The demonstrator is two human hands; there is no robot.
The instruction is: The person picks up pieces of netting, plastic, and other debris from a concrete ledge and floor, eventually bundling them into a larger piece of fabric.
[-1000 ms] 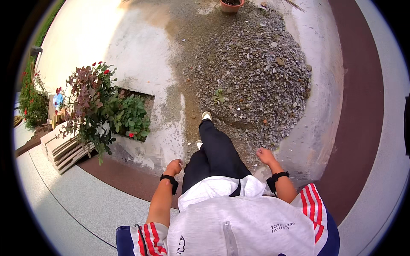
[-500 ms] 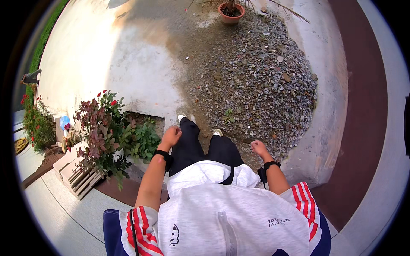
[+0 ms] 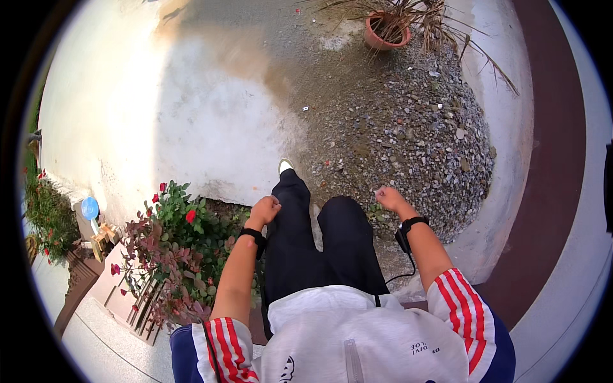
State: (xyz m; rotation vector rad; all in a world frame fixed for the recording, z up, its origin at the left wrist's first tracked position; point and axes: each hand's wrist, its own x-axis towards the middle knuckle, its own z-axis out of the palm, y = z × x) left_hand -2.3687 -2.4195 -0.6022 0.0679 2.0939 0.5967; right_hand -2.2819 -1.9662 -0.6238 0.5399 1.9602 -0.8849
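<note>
My left hand [image 3: 264, 210] hangs in front of my left thigh, its fingers curled closed, with nothing showing from it. The rose bush [image 3: 185, 236] with red flowers stands just to its left. My right hand [image 3: 391, 197] is out to the right of my knee, over the near edge of the gravel heap [image 3: 428, 140]. Its fingers are bent together; a small pale spot shows at the fingertips, and I cannot tell whether it is a held thing. Black bands circle both wrists, and a cable hangs from the right one.
Ahead lies a pale concrete slab [image 3: 217, 121]. A terracotta pot [image 3: 386, 38] with a dry plant stands at the heap's far end. A dark red strip [image 3: 555, 140] curves along the right. Left are a slatted wooden piece [image 3: 137, 303] and a round blue thing [image 3: 90, 208].
I have stepped forward; the pot, gravel and rose bush sit nearer. My left shoe shows ahead, while the right shoe has dropped out of sight. Both hands stay closed.
</note>
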